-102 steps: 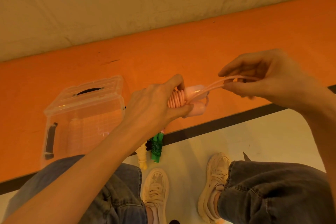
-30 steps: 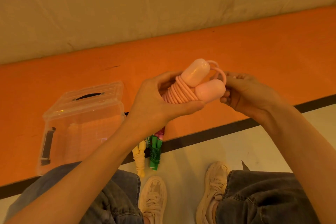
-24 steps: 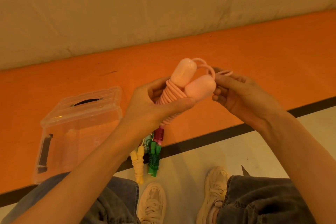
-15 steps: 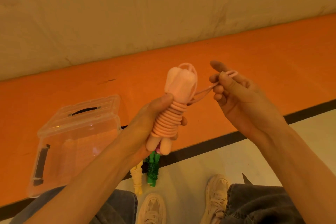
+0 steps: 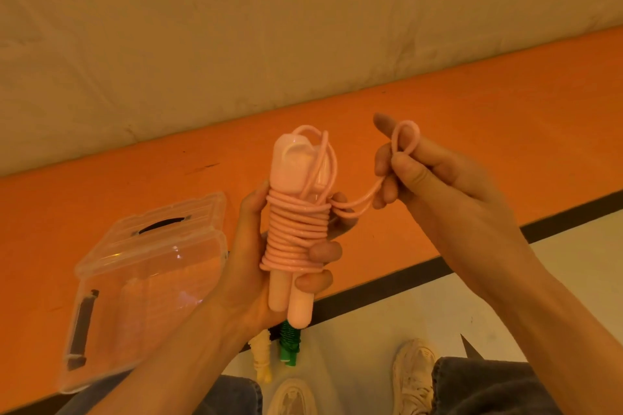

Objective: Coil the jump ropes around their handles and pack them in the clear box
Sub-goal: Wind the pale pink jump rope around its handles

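A pink jump rope [image 5: 296,232] is coiled many times around its two handles, which stand upright side by side. My left hand [image 5: 249,266] grips the bundle from the left, fingers curled round the handles and coils. A short doubled end of the rope runs right to my right hand [image 5: 435,185], which pinches its small loop between thumb and fingers. The clear box [image 5: 145,283] with a closed lid and black latches lies on the orange floor at the left. A coiled green rope [image 5: 289,344] and a coiled yellow rope [image 5: 261,359] lie on the floor below my left hand.
An orange floor band [image 5: 472,118] runs across, edged by a black line [image 5: 397,283] with pale floor [image 5: 371,330] nearer me. A beige wall fills the top. My knees in jeans [image 5: 488,387] and light sneakers [image 5: 413,374] show at the bottom.
The bundle turned from lying tilted to standing upright in my left hand. My right hand drew the rope's looped end out to the right and raised it.
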The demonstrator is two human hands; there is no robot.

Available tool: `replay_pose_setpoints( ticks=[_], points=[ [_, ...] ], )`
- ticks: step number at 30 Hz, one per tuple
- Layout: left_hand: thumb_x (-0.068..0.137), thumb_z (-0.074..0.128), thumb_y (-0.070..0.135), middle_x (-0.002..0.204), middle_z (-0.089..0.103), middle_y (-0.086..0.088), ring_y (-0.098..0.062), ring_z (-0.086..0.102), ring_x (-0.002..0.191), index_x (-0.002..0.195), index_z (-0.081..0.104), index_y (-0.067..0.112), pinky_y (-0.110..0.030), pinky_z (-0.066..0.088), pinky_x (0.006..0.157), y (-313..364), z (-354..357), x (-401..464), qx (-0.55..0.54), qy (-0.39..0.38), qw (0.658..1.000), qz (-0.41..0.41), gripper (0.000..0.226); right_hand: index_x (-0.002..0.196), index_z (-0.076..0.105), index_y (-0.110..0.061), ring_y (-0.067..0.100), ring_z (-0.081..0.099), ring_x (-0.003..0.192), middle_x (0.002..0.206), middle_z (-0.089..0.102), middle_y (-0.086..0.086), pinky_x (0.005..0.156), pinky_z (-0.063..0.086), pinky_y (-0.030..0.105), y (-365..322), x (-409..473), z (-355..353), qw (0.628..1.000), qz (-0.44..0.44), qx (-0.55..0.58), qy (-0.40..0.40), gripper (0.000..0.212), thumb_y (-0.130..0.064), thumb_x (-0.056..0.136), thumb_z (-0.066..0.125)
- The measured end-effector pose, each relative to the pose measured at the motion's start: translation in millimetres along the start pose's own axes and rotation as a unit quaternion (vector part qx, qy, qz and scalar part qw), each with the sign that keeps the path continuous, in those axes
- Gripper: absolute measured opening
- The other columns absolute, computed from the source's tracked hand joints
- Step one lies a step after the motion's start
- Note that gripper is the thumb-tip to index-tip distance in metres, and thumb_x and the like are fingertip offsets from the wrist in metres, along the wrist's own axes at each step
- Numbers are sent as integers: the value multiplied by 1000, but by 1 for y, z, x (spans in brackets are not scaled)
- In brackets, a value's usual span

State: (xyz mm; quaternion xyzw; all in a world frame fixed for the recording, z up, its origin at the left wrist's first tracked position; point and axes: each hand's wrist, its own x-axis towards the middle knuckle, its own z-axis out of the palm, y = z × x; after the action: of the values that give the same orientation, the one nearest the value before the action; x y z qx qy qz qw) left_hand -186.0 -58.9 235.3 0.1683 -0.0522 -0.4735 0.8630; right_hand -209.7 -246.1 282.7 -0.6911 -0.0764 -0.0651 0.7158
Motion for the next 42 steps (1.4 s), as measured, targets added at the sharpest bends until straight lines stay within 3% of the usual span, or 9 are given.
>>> replay_pose_setpoints(
  ticks=[4,7,13,18,24,29,33,38,42],
  points=[
    [91,54,47,115,50,-12,-19,61,74,124,51,0,-25,44,55,1,3,1,7,-37,999,0,58,112,64,-7,17,56,57,76,62,13,72,56,31,-4,0,0,1000,-5,-20,5,29,-16,89,50],
    [92,54,47,113,52,-12,-18,60,75,125,51,-1,-24,42,55,-2,2,1,29,-37,999,-4,57,129,50,-21,19,55,52,76,65,13,58,52,23,-2,1,0,1000,7,-28,7,42,-9,89,54],
    [92,56,45,112,48,-13,-20,60,73,125,50,-1,-26,45,55,-1,2,1,14,-48,999,-4,57,94,66,-16,16,53,46,73,67,8,49,48,23,2,-1,3,995,1,-94,28,15,-7,92,55],
    [92,55,47,111,50,-13,-19,57,70,122,52,0,-25,44,53,-2,-1,1,12,-54,998,-2,55,99,69,-32,8,46,47,71,62,5,53,44,26,0,-2,9,994,8,-103,21,20,-21,88,55],
    [92,56,45,106,44,-11,-19,57,69,121,53,-2,-25,44,52,0,-2,0,28,-60,998,5,55,113,62,-22,14,45,48,68,65,3,54,44,28,-1,-1,7,996,51,-75,-20,24,-15,91,55],
    [92,55,46,109,51,-11,-18,57,67,120,56,-1,-25,42,50,-1,-3,0,63,-65,996,4,54,99,59,0,20,43,45,69,67,9,43,39,23,-1,-1,4,998,50,-31,37,13,-10,90,58],
    [92,52,49,108,52,-12,-16,55,63,117,58,2,-23,40,47,0,-3,0,127,-47,991,14,53,94,62,-1,16,43,41,72,70,10,41,38,25,-3,-3,3,997,44,-35,60,14,-13,87,61],
    [84,60,54,102,34,-11,-18,46,54,109,64,8,-22,45,45,-1,-1,0,230,-4,972,39,53,92,62,1,12,47,39,73,71,12,36,41,24,-4,-5,2,995,63,-29,72,21,-17,81,66],
    [88,56,51,93,48,-15,-18,50,57,113,58,3,-23,46,46,-3,-2,1,210,-16,977,36,54,95,66,-4,15,48,36,73,71,13,34,42,26,-4,-4,-1,994,81,-25,74,14,-10,82,66]
  ],
)
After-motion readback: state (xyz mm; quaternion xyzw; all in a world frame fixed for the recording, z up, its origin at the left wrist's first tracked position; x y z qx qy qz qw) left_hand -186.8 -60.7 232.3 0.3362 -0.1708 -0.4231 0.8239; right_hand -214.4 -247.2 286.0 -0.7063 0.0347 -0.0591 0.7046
